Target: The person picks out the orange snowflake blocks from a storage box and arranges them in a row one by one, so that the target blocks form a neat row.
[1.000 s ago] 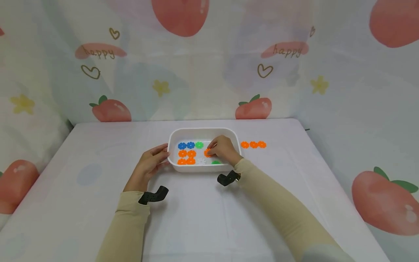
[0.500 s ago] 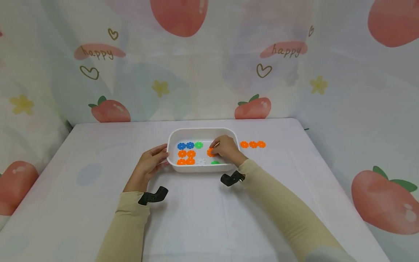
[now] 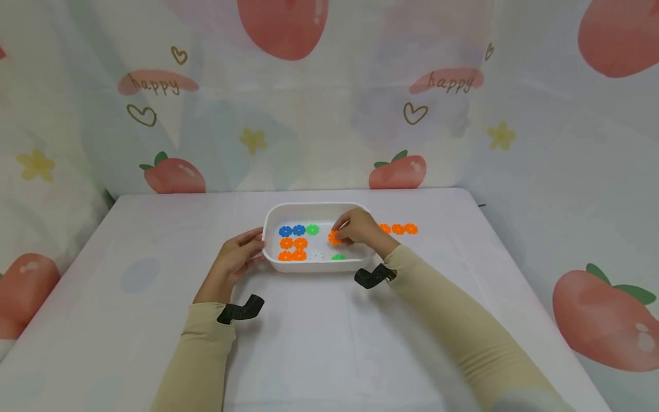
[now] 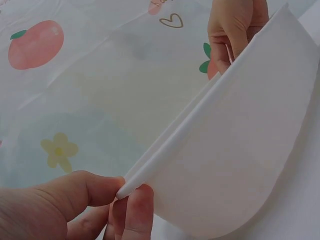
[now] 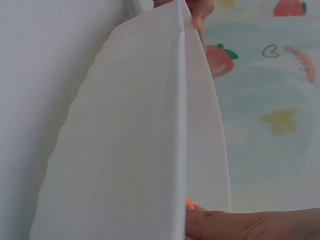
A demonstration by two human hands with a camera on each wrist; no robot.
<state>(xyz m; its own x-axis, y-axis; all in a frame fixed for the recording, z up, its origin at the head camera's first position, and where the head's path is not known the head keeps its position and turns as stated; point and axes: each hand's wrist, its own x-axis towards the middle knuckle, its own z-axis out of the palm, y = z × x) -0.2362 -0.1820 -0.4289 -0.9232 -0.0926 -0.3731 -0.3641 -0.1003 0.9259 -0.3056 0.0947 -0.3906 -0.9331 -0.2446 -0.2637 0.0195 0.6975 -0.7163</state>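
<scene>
A white rectangular tray (image 3: 319, 266) stands on the table, and my left hand (image 3: 234, 257) pinches its left rim between thumb and fingers. Inside the tray, thumb and fingertips of my right hand (image 3: 362, 229) pinch an orange notched snowflake disc (image 3: 334, 237). In the right wrist view only an orange sliver of that disc (image 5: 189, 203) shows past the tray wall (image 5: 130, 125). Two blue discs (image 3: 292, 230) and a green one (image 3: 312, 229) form the back row. Several orange discs (image 3: 293, 244) lie before them. A white disc (image 3: 317, 256) and another green disc (image 3: 338, 257) are near the front wall.
Three orange discs (image 3: 398, 229) lie in a row on the table right of the tray, partly behind my right hand. A white cloth (image 3: 304, 343) covers the table. A printed curtain (image 3: 319, 114) rises along the back and sides.
My right hand has shifted a little to the right inside the tray, carrying the orange disc and now covering the tray's right rim. My left hand keeps its place on the rim.
</scene>
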